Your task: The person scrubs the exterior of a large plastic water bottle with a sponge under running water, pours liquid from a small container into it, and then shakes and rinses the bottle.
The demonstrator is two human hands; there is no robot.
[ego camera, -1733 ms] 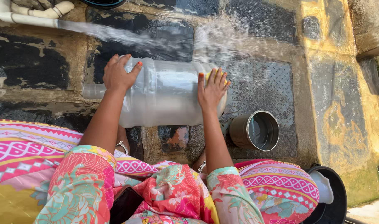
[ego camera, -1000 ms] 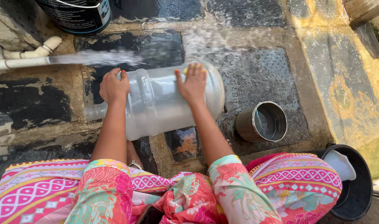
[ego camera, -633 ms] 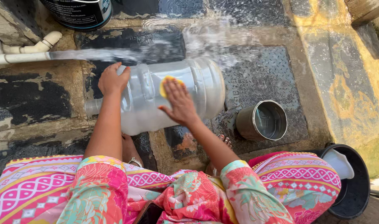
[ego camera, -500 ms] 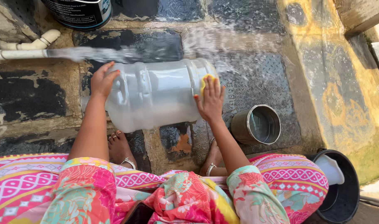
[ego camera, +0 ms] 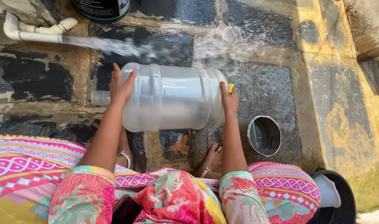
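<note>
A big clear plastic water jug [ego camera: 168, 101] lies on its side over the wet stone floor, neck pointing left. My left hand [ego camera: 121, 85] rests flat on the jug's shoulder near the neck. My right hand [ego camera: 229, 99] presses a yellow sponge [ego camera: 231, 88] against the jug's base end at the right. A stream of water [ego camera: 115, 45] from a white pipe [ego camera: 32, 33] at the upper left splashes over the top of the jug.
A steel pot [ego camera: 262, 135] lies tipped beside the jug's base, lower right. A dark bucket [ego camera: 102, 8] stands at the top edge. A black tub [ego camera: 336, 199] with a white scoop sits at the lower right. My bare feet [ego camera: 212, 157] are under the jug.
My right hand with the sponge slid from the middle of the jug's side to its base end. The jug turned a little under both hands. Water keeps running.
</note>
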